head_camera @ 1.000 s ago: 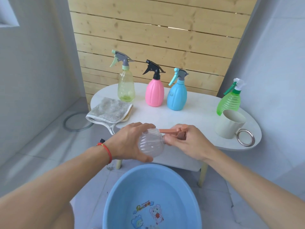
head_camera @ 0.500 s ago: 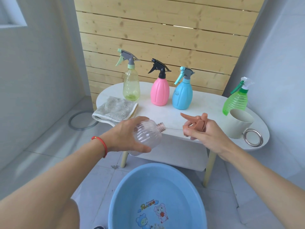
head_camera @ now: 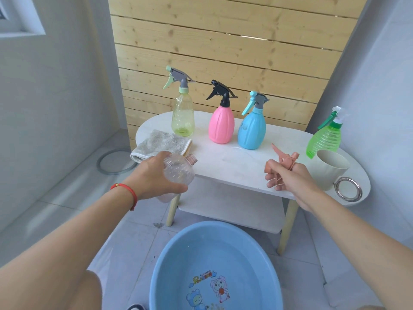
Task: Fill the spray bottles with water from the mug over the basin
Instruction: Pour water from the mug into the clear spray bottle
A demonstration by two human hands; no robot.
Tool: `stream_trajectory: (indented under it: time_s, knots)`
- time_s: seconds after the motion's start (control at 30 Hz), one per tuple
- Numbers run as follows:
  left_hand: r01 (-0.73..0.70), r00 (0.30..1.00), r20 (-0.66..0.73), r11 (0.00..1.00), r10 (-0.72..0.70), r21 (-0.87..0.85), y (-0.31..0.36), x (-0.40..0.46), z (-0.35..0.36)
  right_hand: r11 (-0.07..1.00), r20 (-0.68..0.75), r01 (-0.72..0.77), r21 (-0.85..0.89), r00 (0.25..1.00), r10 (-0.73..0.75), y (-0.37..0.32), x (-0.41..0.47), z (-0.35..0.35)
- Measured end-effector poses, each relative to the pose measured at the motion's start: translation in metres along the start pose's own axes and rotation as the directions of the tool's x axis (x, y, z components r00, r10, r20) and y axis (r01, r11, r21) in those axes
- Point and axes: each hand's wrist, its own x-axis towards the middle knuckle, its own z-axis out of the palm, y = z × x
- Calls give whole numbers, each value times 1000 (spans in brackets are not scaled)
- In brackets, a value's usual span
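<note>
left hand (head_camera: 154, 175) grips clear bottle (head_camera: 178, 173), uncapped, looks empty, at table (head_camera: 223, 166) front edge | right hand (head_camera: 288, 177) holds pink sprayer head (head_camera: 287, 157) | mug (head_camera: 329, 168) on table, contents unseen | basin (head_camera: 214, 265) on floor

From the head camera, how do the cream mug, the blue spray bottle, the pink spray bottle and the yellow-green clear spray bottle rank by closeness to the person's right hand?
1. Cream mug: just right of the right hand.
2. Blue spray bottle: behind the hand, to its left.
3. Pink spray bottle: further left, mid-table.
4. Yellow-green clear spray bottle: far left of the row.
</note>
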Motion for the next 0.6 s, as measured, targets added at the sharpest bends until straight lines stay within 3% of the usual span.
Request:
stream_trajectory:
  time_s: [0.23,0.5,0.6]
  knots:
    - [-30,999,43,999,31,-23,18,-4,12,980,-121,-145,135,979,162,2,22,24]
    - [-43,997,62,999,45,-31,29,-1,22,946,-268,-252,-202,944,194,-5,22,28]
    - [-34,996,79,998,39,-61,31,0,30,843,-337,-201,-498,941,25,-11,17,19]
